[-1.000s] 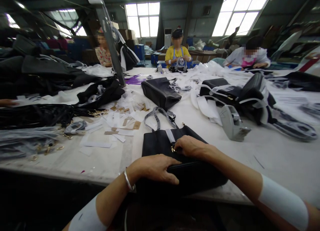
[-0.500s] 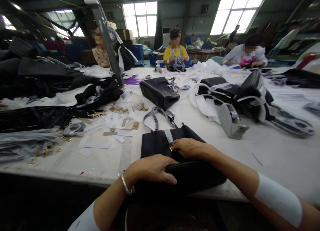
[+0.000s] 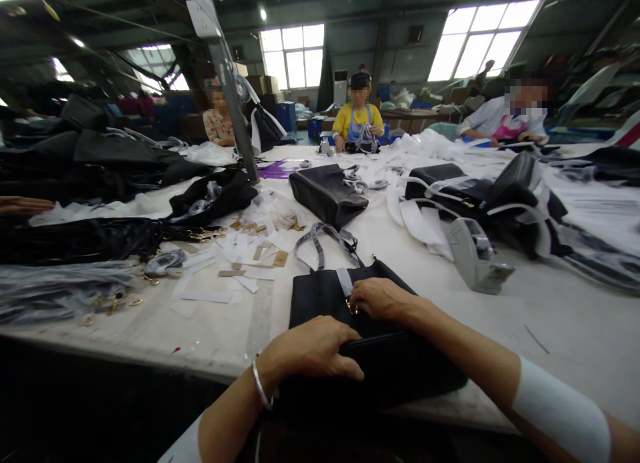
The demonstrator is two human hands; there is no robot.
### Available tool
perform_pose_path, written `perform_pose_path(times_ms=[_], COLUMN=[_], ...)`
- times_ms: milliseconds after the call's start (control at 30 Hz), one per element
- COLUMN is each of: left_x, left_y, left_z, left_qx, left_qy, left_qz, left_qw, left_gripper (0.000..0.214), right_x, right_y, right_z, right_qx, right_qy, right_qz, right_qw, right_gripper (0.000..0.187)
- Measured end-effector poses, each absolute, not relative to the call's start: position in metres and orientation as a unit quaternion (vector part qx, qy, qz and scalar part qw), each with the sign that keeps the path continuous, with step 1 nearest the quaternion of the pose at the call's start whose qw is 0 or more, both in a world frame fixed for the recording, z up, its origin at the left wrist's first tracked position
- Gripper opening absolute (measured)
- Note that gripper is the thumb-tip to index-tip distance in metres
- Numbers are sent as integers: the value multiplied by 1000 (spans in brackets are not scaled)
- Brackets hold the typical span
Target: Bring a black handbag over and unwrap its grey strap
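A black handbag (image 3: pixel 320 303) lies flat on the white table (image 3: pixel 565 329) right in front of me, its wrapped grey handle (image 3: pixel 320 239) looping away from me. My left hand (image 3: pixel 313 346), with a silver bangle on the wrist, presses down on the bag's near edge with fingers curled over it. My right hand (image 3: pixel 380 297) pinches the small gold clasp (image 3: pixel 351 307) at the middle of the bag, beside a white paper strip (image 3: pixel 344 279).
Paper slips and brown tags (image 3: pixel 250 246) litter the table to the left, beside black straps (image 3: pixel 90 239). Another black bag (image 3: pixel 327 193) lies further back, a grey tool (image 3: pixel 473 253) and wrapped bags (image 3: pixel 493 193) to the right. Three people work at the far side.
My hands have stayed on the bag and clasp; the view tilted a little, so everything sits slightly lower and to the right in the picture.
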State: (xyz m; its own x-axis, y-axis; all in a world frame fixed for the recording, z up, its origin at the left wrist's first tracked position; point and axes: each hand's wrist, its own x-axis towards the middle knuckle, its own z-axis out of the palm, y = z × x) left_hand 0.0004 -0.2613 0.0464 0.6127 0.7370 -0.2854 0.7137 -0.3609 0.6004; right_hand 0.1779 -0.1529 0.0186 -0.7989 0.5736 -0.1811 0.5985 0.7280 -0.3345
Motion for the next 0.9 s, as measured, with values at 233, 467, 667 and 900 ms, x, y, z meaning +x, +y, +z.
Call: perform_pose_path(times_ms=[233,467,667,900], left_x=[-2,-3,16,10], left_y=[-270,-256,-275,-291], left_z=[45,37,24,12], left_qx=[839,846,808,789], left_qy=[450,456,581,594], left_qz=[15,-11,-9,76], left_qw=[307,275,94,137], left_gripper=[25,21,27,23], right_x=[215,226,206,226], right_y=[-181,-236,-222,-206], right_z=[81,46,7,46], right_qx=[363,371,395,390], right_qy=[866,911,917,903], right_qz=[-331,-178,-35,-179], right_qw=[-98,-7,-29,28], right_gripper=[28,42,45,30])
